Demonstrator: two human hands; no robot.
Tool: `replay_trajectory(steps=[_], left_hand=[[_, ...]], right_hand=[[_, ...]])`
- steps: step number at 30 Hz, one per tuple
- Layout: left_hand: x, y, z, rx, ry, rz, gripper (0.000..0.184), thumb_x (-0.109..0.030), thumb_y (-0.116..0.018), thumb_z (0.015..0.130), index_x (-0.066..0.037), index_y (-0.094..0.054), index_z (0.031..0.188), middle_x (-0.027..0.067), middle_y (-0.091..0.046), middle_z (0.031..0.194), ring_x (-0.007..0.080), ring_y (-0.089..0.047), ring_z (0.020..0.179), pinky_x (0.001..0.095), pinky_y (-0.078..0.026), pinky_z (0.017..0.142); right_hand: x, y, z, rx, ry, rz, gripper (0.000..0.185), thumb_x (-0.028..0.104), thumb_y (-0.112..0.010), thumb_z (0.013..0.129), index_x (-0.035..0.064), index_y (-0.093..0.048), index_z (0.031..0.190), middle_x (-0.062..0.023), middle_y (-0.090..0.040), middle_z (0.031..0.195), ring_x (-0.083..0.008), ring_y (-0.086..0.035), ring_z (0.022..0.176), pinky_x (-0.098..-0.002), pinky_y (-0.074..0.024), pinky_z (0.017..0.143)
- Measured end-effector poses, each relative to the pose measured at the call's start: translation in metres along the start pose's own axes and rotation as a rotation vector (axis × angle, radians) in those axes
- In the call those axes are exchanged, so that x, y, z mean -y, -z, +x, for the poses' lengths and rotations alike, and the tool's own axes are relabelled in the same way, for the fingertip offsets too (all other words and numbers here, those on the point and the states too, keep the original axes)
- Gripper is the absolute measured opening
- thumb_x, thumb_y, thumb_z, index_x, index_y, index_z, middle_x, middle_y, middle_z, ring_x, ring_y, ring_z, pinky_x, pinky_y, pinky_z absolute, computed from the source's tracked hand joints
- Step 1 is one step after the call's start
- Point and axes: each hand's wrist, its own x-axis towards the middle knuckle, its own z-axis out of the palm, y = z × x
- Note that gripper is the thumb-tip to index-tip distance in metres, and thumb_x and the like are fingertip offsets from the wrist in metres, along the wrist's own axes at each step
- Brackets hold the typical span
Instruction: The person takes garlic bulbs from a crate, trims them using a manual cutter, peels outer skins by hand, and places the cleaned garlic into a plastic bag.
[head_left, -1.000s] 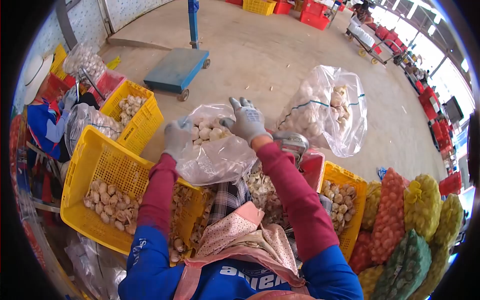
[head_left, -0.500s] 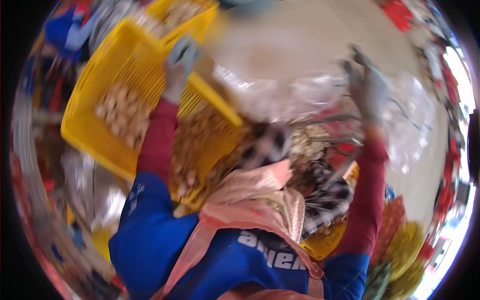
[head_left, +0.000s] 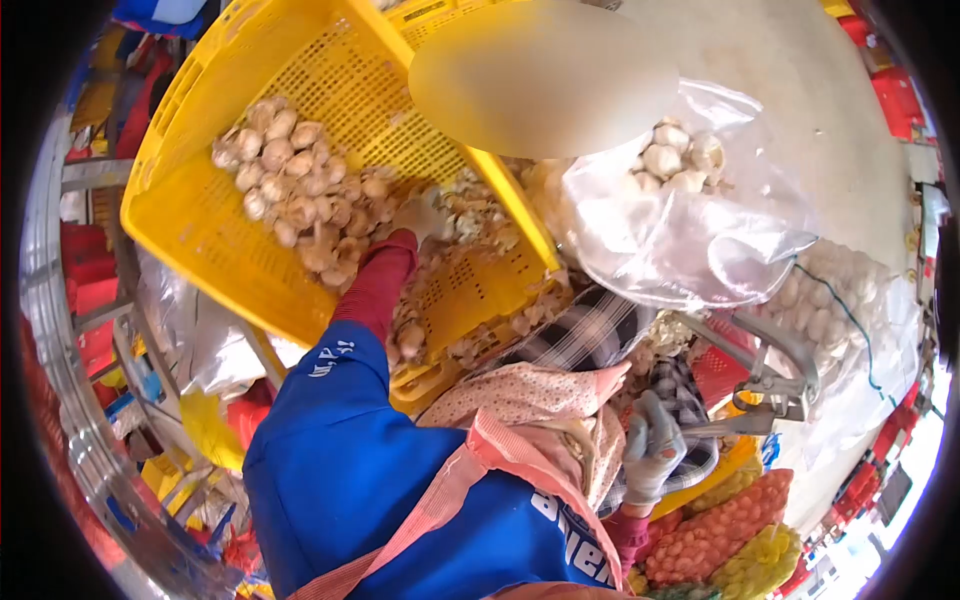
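Observation:
My left hand [head_left: 422, 214], in a pale glove, reaches down among garlic bulbs [head_left: 300, 185] in a yellow crate [head_left: 205, 275]. Its fingers are blurred and partly covered, so their grip does not show. At the lower right, my gloved right hand [head_left: 652, 450] is closed round the end of the lever handle [head_left: 725, 425] of a metal cutting tool [head_left: 780, 380]. Beyond the tool lies a clear plastic bag [head_left: 650, 255] with several whitish garlic bulbs [head_left: 680, 158] in it.
Another clear bag of garlic [head_left: 830, 300] lies at the right. Red and yellow net sacks [head_left: 720, 525] stand at the lower right. A metal frame [head_left: 110, 315] runs along the left. Loose garlic skins [head_left: 480, 215] lie around the crates.
My left hand has come down from above the crate's edge into the garlic. My right hand has dropped from beside the plastic bag to the tool's handle. The bag's garlic now shows.

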Motion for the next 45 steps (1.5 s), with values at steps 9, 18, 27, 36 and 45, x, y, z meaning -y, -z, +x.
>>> replay_trajectory(steps=[9,18,27,36,45], left_hand=[[0.0,-0.052,-0.01,-0.272,-0.323,0.279,0.056,-0.045,-0.062,0.089,-0.004,-0.05,0.126,0.0206,-0.06,0.121,0.0313,-0.058,0.114,0.0465,-0.051,0.09],[-0.009,-0.072,-0.085,-0.589,-0.385,0.014,0.034,-0.039,-0.056,0.097,-0.013,-0.058,0.119,0.0194,-0.066,0.094,0.0414,-0.064,0.085,0.0498,-0.052,0.07],[0.007,-0.068,-0.073,-0.318,-0.257,-0.088,0.042,-0.045,-0.055,0.096,-0.008,-0.057,0.115,0.0201,-0.069,0.09,0.0393,-0.068,0.083,0.0485,-0.053,0.073],[-0.11,0.036,-0.215,0.681,-0.648,-1.344,0.038,-0.016,-0.052,0.101,-0.005,-0.051,0.136,0.0114,-0.066,0.104,0.0156,-0.052,0.054,0.033,-0.046,0.044],[-0.247,-0.021,-0.318,0.374,-1.306,-0.24,0.069,-0.027,-0.083,0.075,-0.003,-0.056,0.134,0.017,-0.064,0.121,0.0306,-0.067,0.103,0.0364,-0.054,0.088]], right_hand=[[0.003,-0.013,0.011,0.031,-0.076,0.018,0.024,0.005,-0.067,0.08,0.0029,-0.069,0.104,-0.0132,-0.071,0.086,-0.0281,-0.071,0.075,-0.0354,-0.0551,0.069],[0.012,-0.025,0.009,0.131,-0.061,0.012,0.026,0.01,-0.071,0.084,0.0053,-0.069,0.109,-0.0115,-0.072,0.083,-0.0281,-0.07,0.071,-0.0351,-0.0545,0.063],[0.002,-0.02,-0.012,0.035,-0.082,0.086,0.024,0.013,-0.071,0.085,0.0054,-0.07,0.107,-0.0116,-0.072,0.082,-0.0281,-0.07,0.073,-0.0355,-0.0545,0.064],[0.012,-0.019,-0.019,0.088,-0.119,0.363,0.03,0.017,-0.066,0.092,0.0013,-0.067,0.118,-0.0116,-0.073,0.084,-0.0197,-0.072,0.079,-0.0318,-0.0552,0.071],[-0.052,-0.045,-0.074,-0.237,-0.645,1.296,0.032,0.021,-0.056,0.099,-0.0026,-0.061,0.12,0.0011,-0.062,0.098,-0.0058,-0.055,0.089,-0.0213,-0.0476,0.078]])
